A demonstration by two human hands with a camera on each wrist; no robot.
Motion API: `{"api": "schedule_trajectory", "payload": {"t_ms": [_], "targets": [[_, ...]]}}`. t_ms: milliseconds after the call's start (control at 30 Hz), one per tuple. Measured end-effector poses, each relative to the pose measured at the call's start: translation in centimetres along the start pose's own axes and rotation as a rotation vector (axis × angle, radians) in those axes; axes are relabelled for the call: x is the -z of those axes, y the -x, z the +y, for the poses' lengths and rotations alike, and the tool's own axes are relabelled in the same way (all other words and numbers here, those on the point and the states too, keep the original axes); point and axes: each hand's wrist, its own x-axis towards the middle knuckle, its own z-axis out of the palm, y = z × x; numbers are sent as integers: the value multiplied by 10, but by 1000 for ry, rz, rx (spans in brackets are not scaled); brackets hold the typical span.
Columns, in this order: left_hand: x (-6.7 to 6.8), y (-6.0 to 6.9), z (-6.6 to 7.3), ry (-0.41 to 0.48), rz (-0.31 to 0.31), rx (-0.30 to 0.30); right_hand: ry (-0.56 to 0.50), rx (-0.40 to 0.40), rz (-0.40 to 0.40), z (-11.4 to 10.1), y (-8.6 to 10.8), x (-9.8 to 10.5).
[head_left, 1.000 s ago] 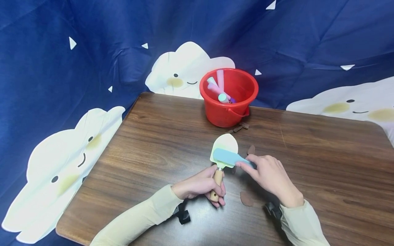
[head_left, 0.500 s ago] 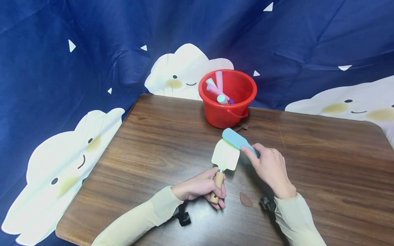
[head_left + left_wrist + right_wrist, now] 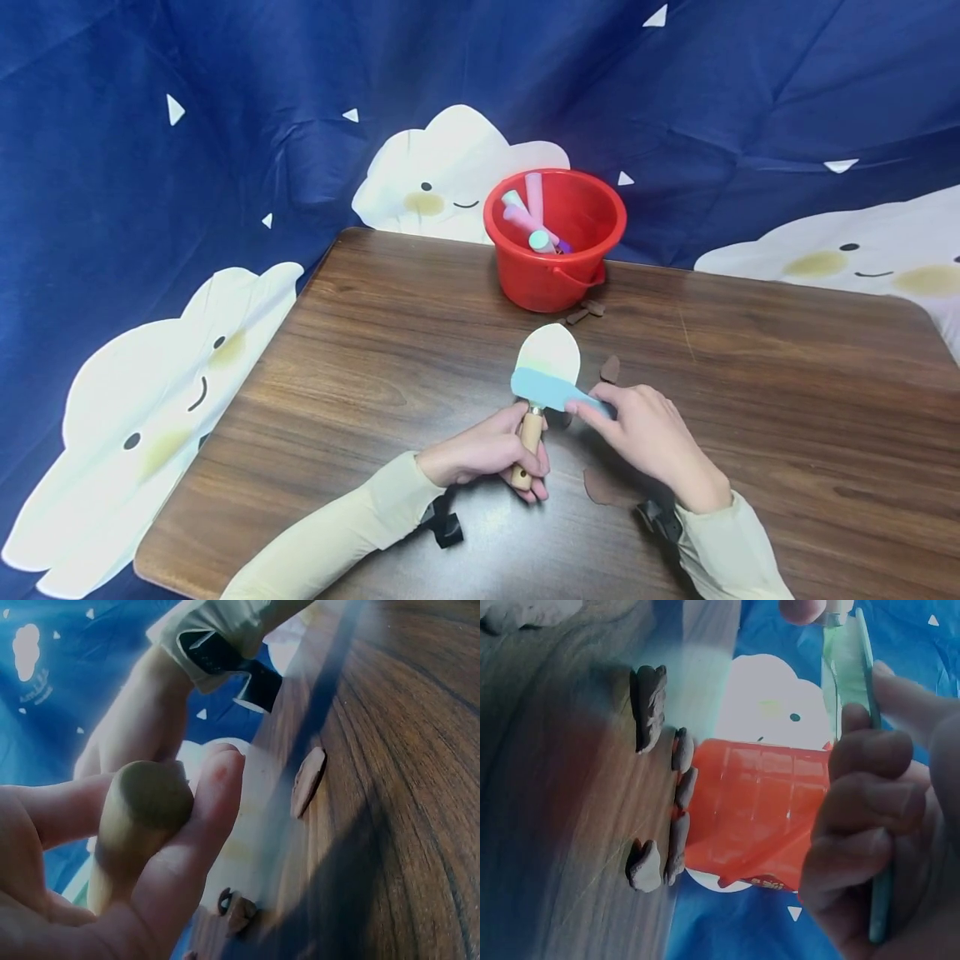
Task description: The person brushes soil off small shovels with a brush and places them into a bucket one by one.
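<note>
A garden trowel with a pale blade (image 3: 553, 344) and a wooden handle (image 3: 531, 433) is in my left hand (image 3: 483, 448), blade pointing away from me. In the left wrist view, thumb and fingers wrap the handle's rounded butt (image 3: 152, 796). My right hand (image 3: 652, 429) grips a flat light-blue brush (image 3: 546, 387). It lies across the lower part of the blade, covering where the blade joins the handle. Seen edge-on in the right wrist view, the blue back (image 3: 875, 712) runs between thumb and curled fingers, with pale green between it and the trowel.
A red bucket (image 3: 536, 279) holding several pink, mint and purple handles stands at the table's (image 3: 337, 333) far edge. Brown flat lumps lie on the wood: one lump (image 3: 597, 486) near me, another lump (image 3: 611, 369) to the right, several more (image 3: 679, 825) by the bucket.
The brush swept up to the blade's tip half a second ago, and is now back down near the handle end. The left hand and trowel have barely moved.
</note>
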Motion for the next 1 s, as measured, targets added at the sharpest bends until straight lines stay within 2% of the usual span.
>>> {"api": "schedule_trajectory", "payload": {"t_ms": [167, 400, 533, 633, 700, 833, 933, 1000], "targets": [[-1, 1, -1, -22, -13, -8, 41, -30, 88, 5, -3, -1], [-1, 5, -3, -101, 6, -16, 115, -24, 396, 17, -10, -6], [-1, 5, -2, -98, 4, -20, 109, -45, 464, 18, -11, -7], [-1, 4, -2, -67, -9, -22, 80, -68, 445, 15, -12, -7], [-2, 3, -1, -47, -14, -25, 47, -69, 394, 13, -12, -7], [-2, 2, 1, -20, 0, -23, -16, -14, 226, 9, -9, -5], [-2, 2, 2, -10, 17, -16, -27, 49, 90, 6, -5, -4], [-2, 2, 2, -17, 21, -15, -20, 72, 33, 5, -3, -4]]}}
